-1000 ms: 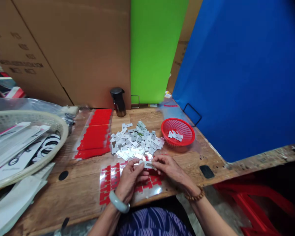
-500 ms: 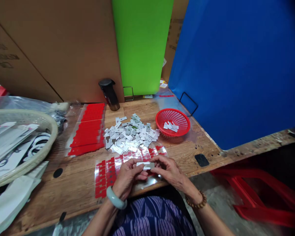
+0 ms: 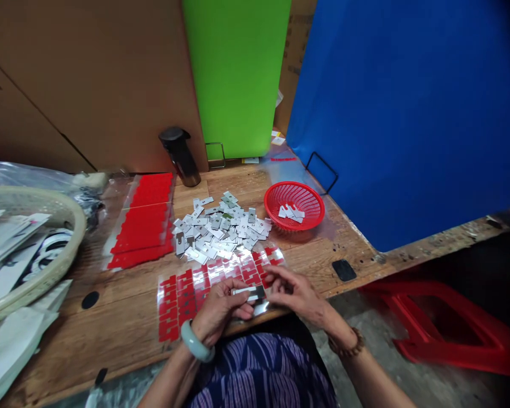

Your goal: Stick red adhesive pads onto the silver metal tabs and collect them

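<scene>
Between the thumb and fingers of my left hand [image 3: 226,303] is a small flat metal plate [image 3: 258,292], pale at its left part and dark at its right end. My right hand [image 3: 296,292] is just off the plate's right end, thumb and index finger apart, with nothing visible in it. Under both hands lies a clear sheet of red adhesive pieces [image 3: 168,309]. Right behind that sheet spreads a loose pile of silver notched metal plates [image 3: 215,232]. A red plastic basket [image 3: 310,224] to the right of the pile holds several similar plates.
A stack of red sticker sheets [image 3: 142,226] lies left of the pile, with a dark bottle [image 3: 181,156] behind. At far left stands a cream basket [image 3: 79,226] of flat packs. Green [image 3: 238,79] and blue panels [image 3: 391,124] rise behind. A red stool [image 3: 433,317] stands at right.
My right hand has let go of the plate's right end and its fingers have spread. My left hand still holds the plate, which now looks tilted. The view has shifted slightly.
</scene>
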Action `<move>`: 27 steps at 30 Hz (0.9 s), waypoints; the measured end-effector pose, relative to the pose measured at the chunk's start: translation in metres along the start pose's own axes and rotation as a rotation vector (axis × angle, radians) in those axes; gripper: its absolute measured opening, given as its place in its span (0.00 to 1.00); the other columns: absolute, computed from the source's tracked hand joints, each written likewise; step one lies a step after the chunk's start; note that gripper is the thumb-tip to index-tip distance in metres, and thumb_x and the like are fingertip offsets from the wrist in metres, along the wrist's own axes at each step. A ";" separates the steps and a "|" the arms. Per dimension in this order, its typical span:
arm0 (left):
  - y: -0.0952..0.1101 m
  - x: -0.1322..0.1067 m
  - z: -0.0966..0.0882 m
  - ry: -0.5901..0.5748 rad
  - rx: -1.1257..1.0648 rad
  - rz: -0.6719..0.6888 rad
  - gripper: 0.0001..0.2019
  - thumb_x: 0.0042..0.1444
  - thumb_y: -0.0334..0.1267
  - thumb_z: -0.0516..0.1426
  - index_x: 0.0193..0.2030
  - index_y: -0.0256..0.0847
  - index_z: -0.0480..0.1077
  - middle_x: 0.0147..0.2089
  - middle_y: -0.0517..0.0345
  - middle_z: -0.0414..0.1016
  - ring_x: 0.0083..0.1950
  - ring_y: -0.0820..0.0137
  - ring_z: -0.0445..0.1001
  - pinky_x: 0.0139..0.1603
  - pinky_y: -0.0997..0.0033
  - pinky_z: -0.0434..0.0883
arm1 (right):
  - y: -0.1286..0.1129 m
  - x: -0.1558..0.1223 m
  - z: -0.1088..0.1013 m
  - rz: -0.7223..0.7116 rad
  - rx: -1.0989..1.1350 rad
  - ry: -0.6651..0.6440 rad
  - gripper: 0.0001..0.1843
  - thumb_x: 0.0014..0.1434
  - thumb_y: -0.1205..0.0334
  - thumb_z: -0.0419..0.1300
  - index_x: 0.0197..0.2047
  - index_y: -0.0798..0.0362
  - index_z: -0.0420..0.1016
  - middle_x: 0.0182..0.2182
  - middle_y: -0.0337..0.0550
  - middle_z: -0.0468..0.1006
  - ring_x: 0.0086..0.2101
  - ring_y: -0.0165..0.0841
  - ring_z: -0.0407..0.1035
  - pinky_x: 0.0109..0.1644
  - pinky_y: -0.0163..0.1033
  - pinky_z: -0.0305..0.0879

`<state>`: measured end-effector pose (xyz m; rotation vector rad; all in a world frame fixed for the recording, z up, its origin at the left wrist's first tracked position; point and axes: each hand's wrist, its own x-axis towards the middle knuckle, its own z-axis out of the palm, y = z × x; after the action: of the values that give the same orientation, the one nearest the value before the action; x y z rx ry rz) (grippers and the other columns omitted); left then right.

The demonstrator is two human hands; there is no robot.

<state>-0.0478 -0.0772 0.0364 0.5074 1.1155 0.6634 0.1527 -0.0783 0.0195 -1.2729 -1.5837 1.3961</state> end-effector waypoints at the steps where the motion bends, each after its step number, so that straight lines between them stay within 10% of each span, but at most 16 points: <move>1: 0.000 0.001 0.000 0.024 0.002 0.018 0.11 0.43 0.31 0.65 0.31 0.33 0.67 0.24 0.51 0.77 0.20 0.75 0.74 0.21 0.82 0.72 | 0.003 0.004 -0.004 0.013 -0.005 0.088 0.19 0.53 0.59 0.62 0.49 0.51 0.70 0.35 0.40 0.73 0.30 0.30 0.66 0.35 0.35 0.63; 5: 0.000 0.008 -0.003 0.114 -0.011 0.101 0.11 0.47 0.30 0.63 0.34 0.34 0.64 0.27 0.47 0.79 0.25 0.70 0.78 0.28 0.77 0.75 | 0.004 0.024 -0.014 -0.041 -0.216 0.354 0.06 0.55 0.61 0.57 0.36 0.51 0.73 0.30 0.41 0.74 0.32 0.33 0.66 0.37 0.38 0.61; 27: 0.010 0.043 0.009 0.208 -0.135 0.266 0.12 0.51 0.20 0.56 0.41 0.32 0.63 0.32 0.50 0.78 0.33 0.70 0.79 0.34 0.77 0.75 | 0.010 0.048 0.015 -0.127 -0.626 0.360 0.08 0.57 0.71 0.50 0.37 0.54 0.68 0.34 0.45 0.70 0.37 0.36 0.64 0.41 0.38 0.59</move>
<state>-0.0297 -0.0404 0.0188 0.4827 1.1984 1.0355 0.1265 -0.0382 0.0007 -1.6265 -1.8603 0.5491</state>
